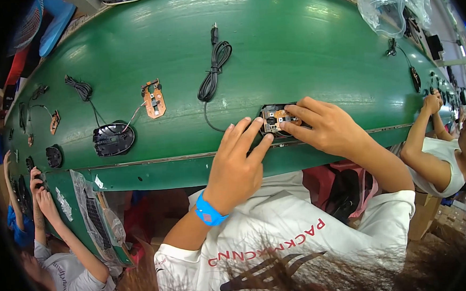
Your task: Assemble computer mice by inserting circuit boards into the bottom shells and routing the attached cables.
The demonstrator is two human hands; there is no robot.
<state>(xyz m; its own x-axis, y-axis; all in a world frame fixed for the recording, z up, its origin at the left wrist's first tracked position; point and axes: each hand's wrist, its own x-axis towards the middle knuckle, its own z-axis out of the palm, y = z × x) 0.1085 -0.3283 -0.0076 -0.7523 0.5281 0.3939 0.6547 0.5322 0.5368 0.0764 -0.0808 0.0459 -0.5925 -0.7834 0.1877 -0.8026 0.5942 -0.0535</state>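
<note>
In front of me, at the near edge of the green work surface, lies the black lower shell of a computer mouse (264,109) with an orange-brown circuit board (275,114) in it. My left hand (239,164) has its thumb and index fingertip at the shell's left end, steadying it. The fingers of my right hand (325,126) close over the right end, with fingertips on the board. A coiled black cable (215,72) with a plug at its far end runs down toward the shell's left side. My palms hide the shell's near rim partly.
To the left lie another black mouse shell (114,138) and a loose circuit board (154,99), joined by a wire. Further shells and boards lie beyond them. Co-workers sit left (73,278) and right (439,159). Clear plastic bags (384,8) hang over the far right edge.
</note>
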